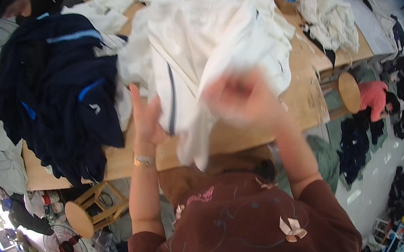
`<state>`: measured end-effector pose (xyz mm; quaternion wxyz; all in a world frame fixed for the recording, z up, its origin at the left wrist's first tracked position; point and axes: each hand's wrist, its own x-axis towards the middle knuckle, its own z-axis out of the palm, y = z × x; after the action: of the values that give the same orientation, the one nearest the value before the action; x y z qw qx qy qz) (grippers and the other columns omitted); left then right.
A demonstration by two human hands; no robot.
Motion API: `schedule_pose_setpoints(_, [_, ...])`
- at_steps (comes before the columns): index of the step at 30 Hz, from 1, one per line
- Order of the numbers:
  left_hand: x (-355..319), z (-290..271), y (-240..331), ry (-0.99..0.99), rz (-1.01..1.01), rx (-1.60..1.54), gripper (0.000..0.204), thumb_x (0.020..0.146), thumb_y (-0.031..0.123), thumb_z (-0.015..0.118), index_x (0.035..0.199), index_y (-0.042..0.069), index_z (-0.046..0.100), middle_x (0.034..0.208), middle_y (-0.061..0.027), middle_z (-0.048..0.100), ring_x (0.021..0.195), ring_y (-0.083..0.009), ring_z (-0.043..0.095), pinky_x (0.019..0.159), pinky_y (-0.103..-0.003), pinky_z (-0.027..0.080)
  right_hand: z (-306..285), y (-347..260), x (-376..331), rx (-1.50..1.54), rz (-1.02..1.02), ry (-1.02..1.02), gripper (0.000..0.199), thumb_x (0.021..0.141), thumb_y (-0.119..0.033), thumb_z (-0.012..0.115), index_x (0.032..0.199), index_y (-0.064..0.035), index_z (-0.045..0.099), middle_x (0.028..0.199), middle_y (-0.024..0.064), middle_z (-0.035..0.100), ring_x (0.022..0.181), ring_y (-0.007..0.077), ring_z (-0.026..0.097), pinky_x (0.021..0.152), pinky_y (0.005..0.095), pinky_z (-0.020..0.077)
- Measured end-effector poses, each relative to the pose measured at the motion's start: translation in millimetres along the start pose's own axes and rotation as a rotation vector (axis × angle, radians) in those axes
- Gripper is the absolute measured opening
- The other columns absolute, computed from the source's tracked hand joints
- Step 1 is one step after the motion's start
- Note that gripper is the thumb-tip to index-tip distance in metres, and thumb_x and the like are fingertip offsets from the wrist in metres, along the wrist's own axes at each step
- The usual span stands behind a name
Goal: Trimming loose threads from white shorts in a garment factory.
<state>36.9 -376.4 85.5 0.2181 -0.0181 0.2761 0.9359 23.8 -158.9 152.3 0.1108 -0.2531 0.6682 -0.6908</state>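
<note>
A white garment (224,37) with a dark stripe along one edge lies spread across the table in front of me, and its lower end hangs over the near edge. My left hand (146,118) is raised beside the striped edge with its fingers apart, holding nothing that I can see. Over the garment's near part is my right hand (241,93), smeared by motion. Its fingers look bent, but whether they grip the cloth does not show.
A heap of navy garments (57,98) with blue trim covers the left of the wooden table (306,108). More white clothes (330,19) lie at the far right. Wooden stools (80,219) and a fan (66,248) stand below. Another person (374,100) is at the right.
</note>
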Motion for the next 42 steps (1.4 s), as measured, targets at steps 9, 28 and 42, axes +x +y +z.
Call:
schedule_pose_setpoints(9, [-54, 48, 2, 0.169, -0.023, 0.772, 0.072, 0.073, 0.015, 0.073, 0.132, 0.0, 0.035, 0.121, -0.0083, 0.05, 0.107, -0.0143, 0.049, 0.091, -0.029, 0.041, 9, -56, -43, -0.058, -0.069, -0.738, 0.029, 0.084, -0.01, 0.056, 0.111, -0.0011, 0.059, 0.085, 0.0123, 0.065, 0.062, 0.0252, 0.058, 0.057, 0.0306, 0.046])
schedule_pose_setpoints(28, [-95, 72, 435, 1.139, 1.213, 0.297, 0.052, 0.077, 0.035, 0.066, 0.116, 0.004, 0.051, 0.111, -0.012, 0.056, 0.106, -0.0262, 0.051, 0.083, -0.045, 0.044, -59, 33, -64, 0.161, 0.172, 0.313, 0.025, 0.091, -0.013, 0.048, 0.107, 0.0037, 0.058, 0.048, -0.0045, 0.035, 0.042, 0.0048, 0.032, 0.055, 0.0272, 0.0454])
schedule_pose_setpoints(42, [94, -21, 13, 0.405, 0.405, 1.58, 0.029, 0.078, 0.028, 0.068, 0.087, 0.002, 0.06, 0.086, -0.0103, 0.063, 0.076, -0.0166, 0.059, 0.065, -0.029, 0.047, -52, 80, -52, 0.237, 0.293, 0.502, 0.023, 0.09, -0.018, 0.053, 0.102, 0.0002, 0.061, 0.049, -0.0076, 0.033, 0.043, 0.0026, 0.03, 0.048, 0.0227, 0.0389])
